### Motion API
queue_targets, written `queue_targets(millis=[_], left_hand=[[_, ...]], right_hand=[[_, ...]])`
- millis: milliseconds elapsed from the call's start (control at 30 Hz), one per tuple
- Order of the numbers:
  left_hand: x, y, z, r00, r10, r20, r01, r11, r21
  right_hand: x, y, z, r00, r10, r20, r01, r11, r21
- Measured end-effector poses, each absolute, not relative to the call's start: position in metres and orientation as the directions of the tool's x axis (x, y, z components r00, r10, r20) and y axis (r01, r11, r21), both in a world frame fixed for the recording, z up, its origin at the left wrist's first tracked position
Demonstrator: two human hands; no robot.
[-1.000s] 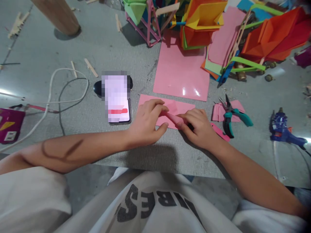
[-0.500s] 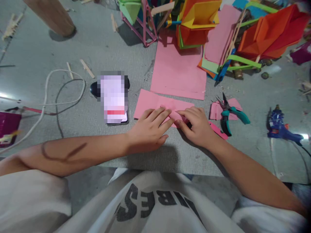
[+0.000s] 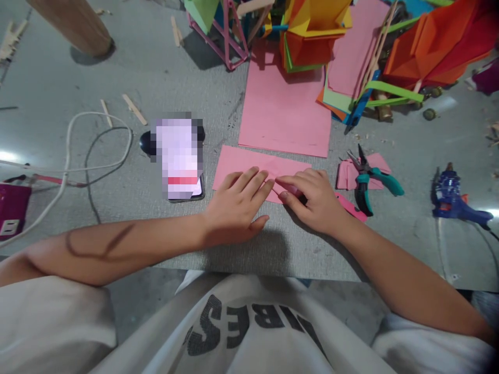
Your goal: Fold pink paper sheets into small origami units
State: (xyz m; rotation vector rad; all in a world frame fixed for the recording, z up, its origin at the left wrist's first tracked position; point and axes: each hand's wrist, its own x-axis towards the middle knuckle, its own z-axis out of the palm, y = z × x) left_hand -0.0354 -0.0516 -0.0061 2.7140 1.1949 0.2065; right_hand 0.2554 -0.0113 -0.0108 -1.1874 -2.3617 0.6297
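Pink paper strip (image 3: pixel 228 162) lies on the desk (image 3: pixel 218 88) close to its near edge, right in front of the person, with a folded part between the fingers of both hands. The left hand (image 3: pixel 239 200) is spread palm down over it, its grip open, fingers stretched across the paper and thumb held out to the side. The right hand (image 3: pixel 310 200) is curled, its grip drawn in, thumb and forefinger pinching the folded part; the fingertips of the 2 hands nearly meet there. Just beyond the strip lies a larger pink sheet (image 3: pixel 286 114). To the left, a phone (image 3: pixel 179 156) has its lit screen blurred into blocks, with a dark object behind it that I cannot identify. Farther left are 2 wooden sticks (image 3: pixel 135 109), a looped white cable (image 3: pixel 67 145) and a purple box (image 3: pixel 13 210). Past the right hand, pliers (image 3: pixel 362 187) with teal and black handles lie across small pink paper pieces (image 3: pixel 345 175), and a bright pink item (image 3: pixel 350 206) shows beside the wrist. A blue glue gun (image 3: pixel 448 195) rests farther right. Along the far side are a yellow and orange folded paper shape (image 3: pixel 312 47) and an orange and red folded shape (image 3: pixel 432 41)
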Motion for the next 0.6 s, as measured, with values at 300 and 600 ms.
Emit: queue_targets(millis=[300, 600], left_hand=[[-0.036, -0.052, -0.002, 0.687, 0.726, 0.03, 0.716, -0.682, 0.149], [-0.034, -0.049, 0.005, 0.682, 0.731, -0.016, 0.723, -0.672, 0.16]], right_hand=[[0.259, -0.011, 0.002, -0.484, 0.87, 0.097, 0.605, 0.413, -0.681], [0.252, -0.018, 0.0, -0.352, 0.935, -0.037, 0.623, 0.205, -0.755]])
